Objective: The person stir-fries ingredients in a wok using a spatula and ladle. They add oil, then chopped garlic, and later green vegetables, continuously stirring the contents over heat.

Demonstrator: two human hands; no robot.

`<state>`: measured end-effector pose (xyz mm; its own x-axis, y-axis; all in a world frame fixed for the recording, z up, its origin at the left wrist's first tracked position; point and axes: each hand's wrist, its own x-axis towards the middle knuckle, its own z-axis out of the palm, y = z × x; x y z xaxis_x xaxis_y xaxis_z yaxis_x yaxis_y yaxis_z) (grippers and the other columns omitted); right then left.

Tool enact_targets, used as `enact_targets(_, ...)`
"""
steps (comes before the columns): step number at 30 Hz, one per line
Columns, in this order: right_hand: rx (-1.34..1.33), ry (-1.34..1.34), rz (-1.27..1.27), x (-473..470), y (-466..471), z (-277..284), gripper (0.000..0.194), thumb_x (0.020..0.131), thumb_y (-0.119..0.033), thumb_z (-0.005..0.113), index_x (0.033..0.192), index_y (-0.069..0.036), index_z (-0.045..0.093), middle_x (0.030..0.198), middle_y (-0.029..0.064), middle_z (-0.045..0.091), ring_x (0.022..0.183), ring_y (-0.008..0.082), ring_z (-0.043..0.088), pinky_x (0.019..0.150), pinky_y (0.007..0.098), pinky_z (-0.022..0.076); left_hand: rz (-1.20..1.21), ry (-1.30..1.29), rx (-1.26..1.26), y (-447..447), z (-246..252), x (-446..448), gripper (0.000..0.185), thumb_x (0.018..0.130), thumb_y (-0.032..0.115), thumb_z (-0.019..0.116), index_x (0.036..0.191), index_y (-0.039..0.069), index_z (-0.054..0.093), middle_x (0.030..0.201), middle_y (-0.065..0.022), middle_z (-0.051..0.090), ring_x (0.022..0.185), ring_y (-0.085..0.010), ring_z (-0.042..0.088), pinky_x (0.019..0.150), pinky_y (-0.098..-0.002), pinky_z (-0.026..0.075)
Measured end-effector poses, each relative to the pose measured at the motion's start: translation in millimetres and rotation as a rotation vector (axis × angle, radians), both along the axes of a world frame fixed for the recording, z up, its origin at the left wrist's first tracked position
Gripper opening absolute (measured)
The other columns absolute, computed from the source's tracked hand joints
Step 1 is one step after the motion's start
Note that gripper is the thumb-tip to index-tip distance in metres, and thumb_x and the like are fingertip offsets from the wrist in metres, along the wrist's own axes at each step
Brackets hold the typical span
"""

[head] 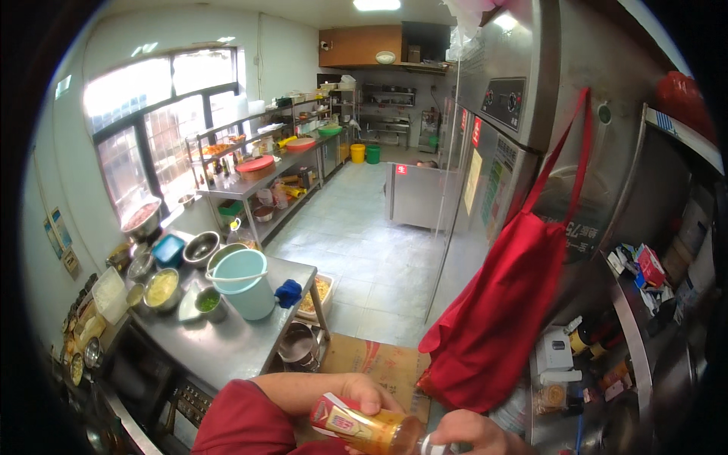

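Note:
My left hand (369,395) grips the body of a labelled bottle (375,429) of amber liquid. The bottle lies tilted, its base to the left and its neck to the right. At the neck, the fingers of my right hand (478,433) close around the white cap (433,446); whether the cap is loose cannot be seen. Both hands are at the bottom edge of the view, above a flattened cardboard sheet (364,355) on the floor. A red sleeve (244,418) covers my left upper arm.
A steel table (227,347) at left bears a light-blue bucket (244,290), a blue cloth (289,293) and several bowls of food. A red apron (500,301) hangs on a tall steel cabinet (500,51) at right. Beside it are shelves with boxes (554,348) and bottles.

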<state>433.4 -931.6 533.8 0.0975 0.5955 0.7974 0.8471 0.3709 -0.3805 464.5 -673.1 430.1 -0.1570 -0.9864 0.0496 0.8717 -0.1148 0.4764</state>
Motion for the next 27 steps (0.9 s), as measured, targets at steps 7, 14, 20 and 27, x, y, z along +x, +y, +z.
enact_targets(7,0.537,-0.215,-0.222,-25.3,-9.4,8.8,0.016,0.071,-0.003,0.074,0.083,-0.011,0.066,0.104,0.0125,0.055,0.09,0.031,0.057,0.066,0.0398,0.0526,0.02,-0.725,-0.435,-34.2,52.3,13.2,0.071,0.081,0.033,0.077,0.128,-0.013,0.05,0.118,-0.0214,0.062,0.102,-0.0311,0.064,0.09,-0.0449,0.049)
enact_targets(14,0.205,0.093,-0.756,-4.4,-39.0,-21.6,0.016,0.083,-0.004,0.071,0.097,-0.005,0.063,0.109,0.0172,0.057,0.084,0.0204,0.059,0.076,0.0308,0.0494,0.895,-1.949,-0.43,-46.2,152.1,-5.0,0.078,0.082,0.045,0.076,0.135,-0.004,0.047,0.13,-0.0242,0.055,0.116,-0.0351,0.058,0.096,-0.0441,0.046)
enact_targets(20,0.144,0.155,-0.922,-3.0,-61.7,-32.6,0.022,0.081,0.006,0.066,0.102,-0.001,0.064,0.119,0.0199,0.052,0.086,0.0201,0.059,0.074,0.0271,0.0489,1.267,-2.123,-0.563,-52.7,166.0,-6.9,0.044,0.093,0.03,0.065,0.127,0.004,0.057,0.135,-0.0291,0.053,0.116,-0.0445,0.059,0.098,-0.0528,0.043)
enact_targets(27,0.187,0.179,-1.033,-1.3,-70.9,-47.8,0.019,0.08,0.002,0.069,0.099,-0.001,0.066,0.115,0.018,0.055,0.084,0.0201,0.057,0.075,0.0298,0.0487,1.713,-2.443,-0.72,-59.2,182.5,0.6,0.031,0.09,0.02,0.068,0.119,0.013,0.064,0.128,-0.0219,0.062,0.117,-0.0355,0.061,0.103,-0.0467,0.043)
